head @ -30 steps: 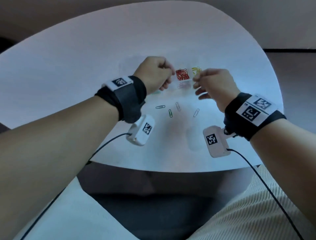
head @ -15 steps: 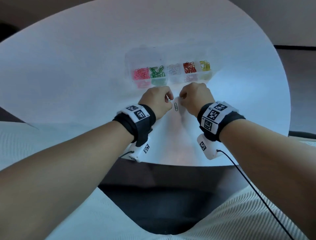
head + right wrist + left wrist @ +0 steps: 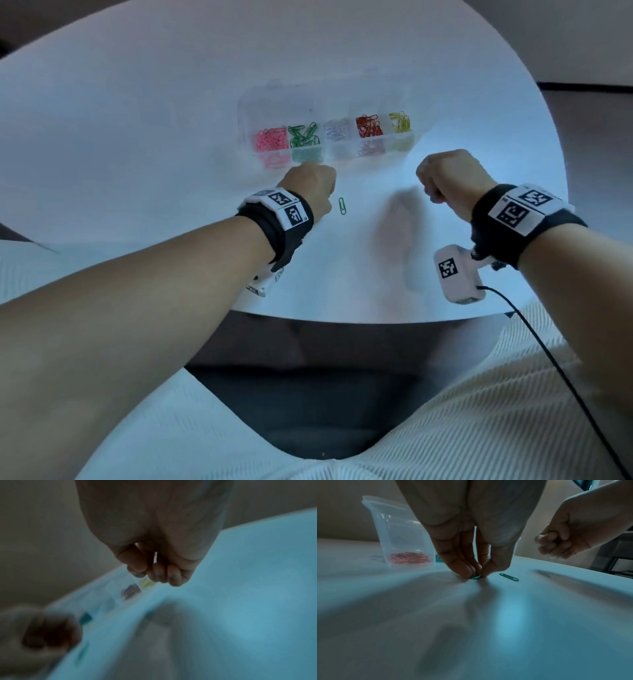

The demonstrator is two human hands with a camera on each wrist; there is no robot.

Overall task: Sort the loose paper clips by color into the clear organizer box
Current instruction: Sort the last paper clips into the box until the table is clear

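The left hand (image 3: 310, 186) is down on the white table (image 3: 137, 137), just in front of the clear organizer box (image 3: 274, 102), and the left wrist view shows its fingertips (image 3: 467, 572) and thumb pinching a small green paper clip (image 3: 476, 576) that lies on the tabletop. A second green paper clip (image 3: 342, 206) lies loose and flat on the table just to the right of that hand, not touched by it. The right hand (image 3: 448, 178) is held above the table, well apart from the left hand, off the right end of the box; its fingers (image 3: 161, 573) are curled into a loose fist. The right wrist view is blurred, and whether anything sits inside the fist cannot be told. In the left wrist view a faint pale streak lies on the table below the right hand, too blurred to identify. The box stands farther back on the table with its lid open and tilted away. Its row of compartments holds sorted clips: pink clips (image 3: 271, 139) at the left end, then green clips (image 3: 303, 136), then pale clips (image 3: 337, 130) in the middle, red clips (image 3: 369, 126), and yellow clips (image 3: 400, 121) at the right end. Both wrists wear black bands with printed square markers, and a small white camera unit (image 3: 454, 274) hangs under the right wrist with a black cable (image 3: 548, 359) running toward the person's lap.
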